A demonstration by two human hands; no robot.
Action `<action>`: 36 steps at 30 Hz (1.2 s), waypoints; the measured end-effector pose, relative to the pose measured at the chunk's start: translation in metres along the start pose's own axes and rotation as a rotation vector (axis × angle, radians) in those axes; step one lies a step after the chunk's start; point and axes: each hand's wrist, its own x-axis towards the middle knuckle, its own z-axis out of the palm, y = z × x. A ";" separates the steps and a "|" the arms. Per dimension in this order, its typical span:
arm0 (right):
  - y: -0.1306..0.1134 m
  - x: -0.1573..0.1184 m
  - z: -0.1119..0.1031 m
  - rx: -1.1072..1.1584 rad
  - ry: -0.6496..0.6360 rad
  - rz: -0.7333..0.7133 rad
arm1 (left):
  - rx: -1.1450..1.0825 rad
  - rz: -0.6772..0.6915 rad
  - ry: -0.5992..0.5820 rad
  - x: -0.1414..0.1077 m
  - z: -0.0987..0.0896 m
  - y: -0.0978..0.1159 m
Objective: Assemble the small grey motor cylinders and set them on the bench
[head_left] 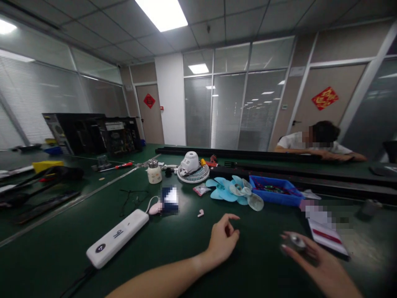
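My left hand [223, 238] hovers over the green table [173, 244] with its index finger stretched out and its thumb apart, holding nothing. To the right, my right hand [319, 256] grips a small metal cylinder [296, 242] between thumb and fingers; it is slightly blurred. Beyond my left hand lie light-blue fan blades [228, 189], a pink earbud [201, 213] and a small plastic packet [201, 189]. A blue bin [276, 191] with wires in it stands behind my right hand. A notebook with a red pen [327, 236] lies beside that hand.
A white power strip [118, 238] lies at the left. Farther back are a patterned jar [154, 173], a white fan part [190, 165], a red screwdriver [124, 165], open computer cases [93, 134] and long black bars [235, 154]. A person [322, 142] leans on the far edge.
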 end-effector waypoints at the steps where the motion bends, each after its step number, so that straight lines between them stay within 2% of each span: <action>1: -0.012 0.001 0.014 0.087 -0.105 0.031 | -0.007 0.018 -0.022 -0.002 0.000 0.003; 3: -0.037 -0.001 0.043 0.219 -0.246 0.057 | 0.004 0.078 -0.074 -0.005 -0.001 0.010; 6: -0.059 -0.008 0.070 0.299 -0.320 0.045 | 0.032 0.127 -0.140 -0.002 -0.006 0.020; 11: -0.054 -0.017 0.071 0.272 -0.358 0.060 | -0.117 -0.049 -0.299 0.021 -0.014 0.025; 16: -0.046 -0.016 0.072 0.307 -0.385 0.030 | -0.222 0.004 -0.437 0.022 -0.010 0.025; 18: -0.047 -0.016 0.072 0.338 -0.408 0.047 | -0.231 0.027 -0.422 0.019 -0.008 0.025; 22: -0.053 -0.018 0.066 0.361 -0.425 0.107 | -0.060 0.036 -0.275 0.011 -0.008 0.016; 24: -0.056 -0.017 0.063 0.374 -0.430 0.102 | -0.006 0.054 -0.295 0.006 -0.006 0.012; 28: -0.063 -0.017 0.058 0.392 -0.437 0.058 | 0.094 0.175 -0.342 0.002 -0.002 0.015; 33: -0.071 -0.015 0.054 0.434 -0.399 0.021 | 0.211 0.236 -0.302 0.004 -0.001 0.023; 36: -0.073 -0.016 0.051 0.407 -0.381 0.018 | 0.217 0.225 -0.253 0.004 -0.003 0.024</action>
